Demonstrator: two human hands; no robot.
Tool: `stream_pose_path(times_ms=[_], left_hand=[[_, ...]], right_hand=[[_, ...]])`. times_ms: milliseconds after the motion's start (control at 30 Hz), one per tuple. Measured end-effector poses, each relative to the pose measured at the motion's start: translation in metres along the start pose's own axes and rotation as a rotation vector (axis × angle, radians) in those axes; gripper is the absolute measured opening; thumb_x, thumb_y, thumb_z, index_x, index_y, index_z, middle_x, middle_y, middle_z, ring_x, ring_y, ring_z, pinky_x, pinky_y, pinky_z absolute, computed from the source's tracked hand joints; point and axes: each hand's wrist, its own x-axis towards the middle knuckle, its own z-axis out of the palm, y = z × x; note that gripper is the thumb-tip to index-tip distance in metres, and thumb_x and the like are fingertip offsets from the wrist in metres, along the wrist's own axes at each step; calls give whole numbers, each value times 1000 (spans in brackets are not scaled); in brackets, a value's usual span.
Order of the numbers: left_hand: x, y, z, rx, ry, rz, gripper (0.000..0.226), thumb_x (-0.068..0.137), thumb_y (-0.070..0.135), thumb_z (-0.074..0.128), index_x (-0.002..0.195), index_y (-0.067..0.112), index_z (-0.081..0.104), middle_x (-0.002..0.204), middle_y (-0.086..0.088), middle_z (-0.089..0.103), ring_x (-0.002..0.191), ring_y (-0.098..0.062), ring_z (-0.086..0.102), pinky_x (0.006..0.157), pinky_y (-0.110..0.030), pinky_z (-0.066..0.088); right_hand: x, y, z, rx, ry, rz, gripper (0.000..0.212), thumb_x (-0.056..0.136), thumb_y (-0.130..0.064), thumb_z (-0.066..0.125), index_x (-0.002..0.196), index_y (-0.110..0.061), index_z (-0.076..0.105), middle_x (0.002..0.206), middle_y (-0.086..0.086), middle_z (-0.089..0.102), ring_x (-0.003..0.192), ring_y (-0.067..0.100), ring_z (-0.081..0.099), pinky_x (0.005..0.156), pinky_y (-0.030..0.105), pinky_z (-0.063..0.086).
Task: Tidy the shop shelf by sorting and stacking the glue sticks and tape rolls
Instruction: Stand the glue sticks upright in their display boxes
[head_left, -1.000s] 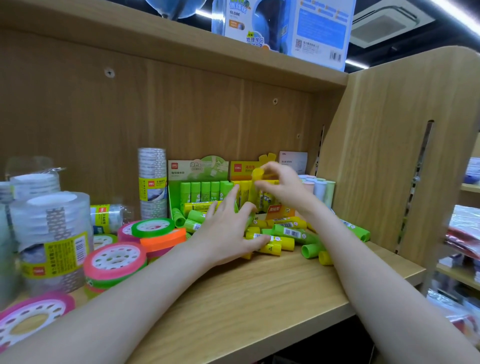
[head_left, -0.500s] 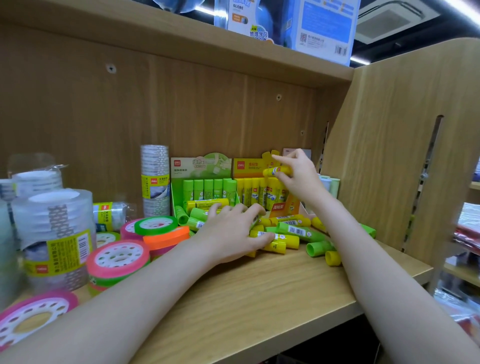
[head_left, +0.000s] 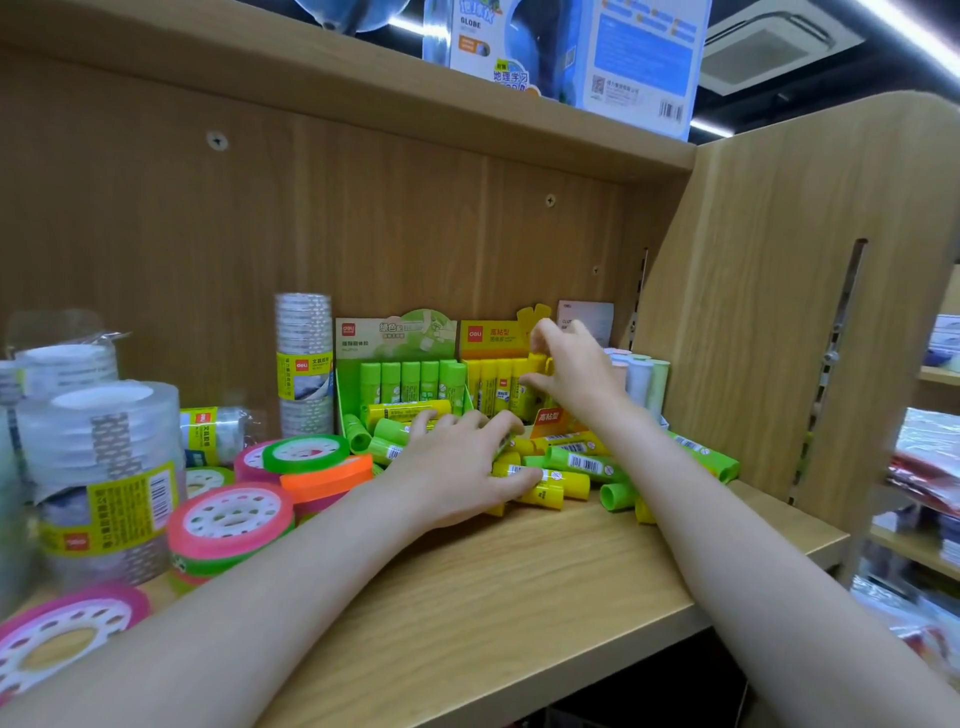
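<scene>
Nearest the camera, a pink tape roll (head_left: 57, 636) lies flat at the left front of the wooden shelf (head_left: 519, 597). Behind it stands a wrapped stack of clear tape rolls (head_left: 101, 478), with a pink-and-green tape roll (head_left: 231, 525) just beside it. Further in, an orange tape roll (head_left: 327, 480) carries a green tape roll (head_left: 305, 453) on top.

The left hand (head_left: 457, 475) rests palm down on the loose pile of glue sticks (head_left: 566, 470) at mid-shelf, fingers spread wide over green and yellow sticks; the thumb lies against a yellow glue stick (head_left: 545, 480). Whether it grips any stick cannot be told.

Beyond the pile, the right hand (head_left: 571, 371) reaches into the yellow display box (head_left: 493, 338), fingertips pinching the top of an upright yellow stick (head_left: 532, 384) in the row. To its left stands the green display box (head_left: 395, 335), holding upright green sticks (head_left: 410, 379), with a yellow stick lying across its front. A tall column of clear tape rolls (head_left: 304, 364) stands against the back panel. Pastel tubes (head_left: 647, 382) stand right of the yellow box. On the upper shelf sits a blue globe carton (head_left: 613, 57).
</scene>
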Motion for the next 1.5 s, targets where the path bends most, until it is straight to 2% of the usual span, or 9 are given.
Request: stream_pose_path(times_ms=[233,433,600,700,800,967,1133,1300,1500], left_hand=[[0,0,0,7,-2,-4,52,89,63,35,132,33,34,132,-1,47,125,-23,40,111,-43,11],[-1,2,-1,14,-7,-6,53,89,63,35,132,31,35,131,-1,48,125,-23,41,111,-43,13],[-1,0,0,15,-3,-6,53,89,62,36,131,31,36,130,0,49,125,-23,41,111,-43,13],[-1,1,0,13,0,1,54,89,63,35,132,30,35,131,0,48,124,-22,41,110,-43,13],[-1,0,0,20,-2,4,55,88,63,34,132,31,34,131,0,48,124,-22,41,111,-44,13],[-1,0,0,15,-7,0,54,88,63,34,132,31,34,132,0,48,125,-23,41,111,-44,13],[-1,-1,0,20,-5,5,55,88,64,34,133,31,34,132,0,48,126,-23,40,111,-44,13],[0,-1,1,23,-6,4,55,88,64,33,133,32,34,132,0,48,125,-23,41,111,-44,14],[-1,0,0,24,-6,-1,54,88,64,34,131,32,35,130,0,49,124,-23,42,111,-43,15]], right_hand=[[0,-1,4,47,28,71,22,84,-31,65,99,-16,63,105,6,48,109,28,43,90,35,35],[7,-6,4,-137,-46,-3,19,93,-24,53,104,-13,65,118,2,58,118,23,36,95,38,26],[-3,12,0,131,-39,-1,28,96,-19,48,119,-20,64,123,1,62,120,21,45,97,32,33],[-8,12,-12,343,91,21,36,93,1,41,120,-10,62,113,5,67,103,15,59,91,22,40],[-6,13,-15,294,100,30,40,86,11,37,105,-6,67,94,8,70,83,17,62,85,30,50],[0,11,0,-3,-90,-46,43,83,11,40,110,-13,62,105,6,64,102,25,56,82,38,49],[-1,19,-6,-44,142,-54,12,91,-9,53,94,-1,60,95,14,59,93,30,51,77,36,37],[-3,20,-14,-89,-3,-15,26,96,-25,47,103,-12,68,110,2,61,104,25,47,89,40,35],[-7,16,-11,-148,-63,21,29,97,-18,41,114,-17,64,123,-1,55,114,24,42,95,40,30]])
